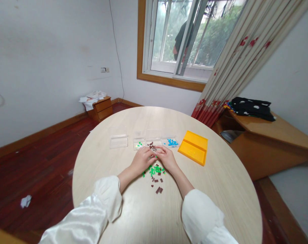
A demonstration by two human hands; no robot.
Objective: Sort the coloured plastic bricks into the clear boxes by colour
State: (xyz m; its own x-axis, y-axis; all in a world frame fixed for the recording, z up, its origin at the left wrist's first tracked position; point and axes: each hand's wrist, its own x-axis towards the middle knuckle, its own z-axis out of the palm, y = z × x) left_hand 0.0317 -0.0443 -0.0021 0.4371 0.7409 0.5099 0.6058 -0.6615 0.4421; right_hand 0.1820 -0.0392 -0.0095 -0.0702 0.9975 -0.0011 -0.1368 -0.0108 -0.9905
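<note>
My left hand (143,159) and my right hand (166,157) rest side by side on the round wooden table (215,189), fingertips meeting above a loose pile of small green pieces (154,170) and brown pieces (157,185). Both hands have curled fingers that pinch at something tiny I cannot make out. Just beyond the fingertips stand clear plastic boxes in a row: one with green pieces (139,144), one with brown pieces (152,144), one with blue pieces (171,142). Another clear box (118,141) sits apart to the left.
A yellow tray (194,147) lies at the right of the boxes. A wooden desk with dark folded cloth (253,108) stands to the right, a small cabinet (101,107) at the back left. A person shows beyond the window (180,39).
</note>
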